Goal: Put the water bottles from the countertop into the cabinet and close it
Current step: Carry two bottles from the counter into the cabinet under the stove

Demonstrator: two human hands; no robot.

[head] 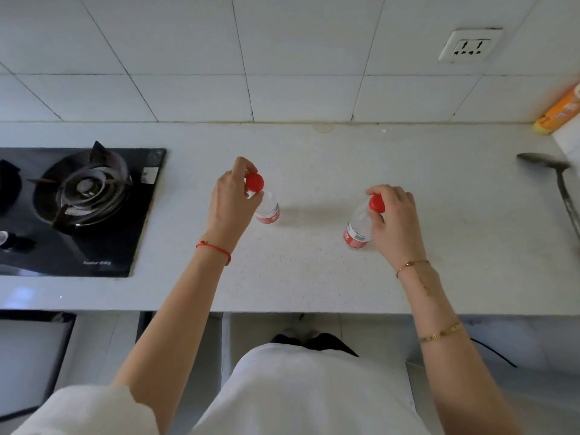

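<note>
Two clear water bottles with red caps and red labels stand on the white countertop (314,271). My left hand (230,204) grips the neck of the left bottle (268,211), just under its cap. My right hand (394,226) holds the right bottle (357,227) at its neck and cap. Both bottles look upright with their bases at or near the counter surface. Below the counter edge I see pale cabinet fronts (34,356), partly hidden by my white clothing.
A black gas hob (78,208) fills the counter's left side. At the far right lie a metal ladle (561,186) and an orange packet (561,111) against the tiled wall. A wall socket (469,47) sits above the counter on the right.
</note>
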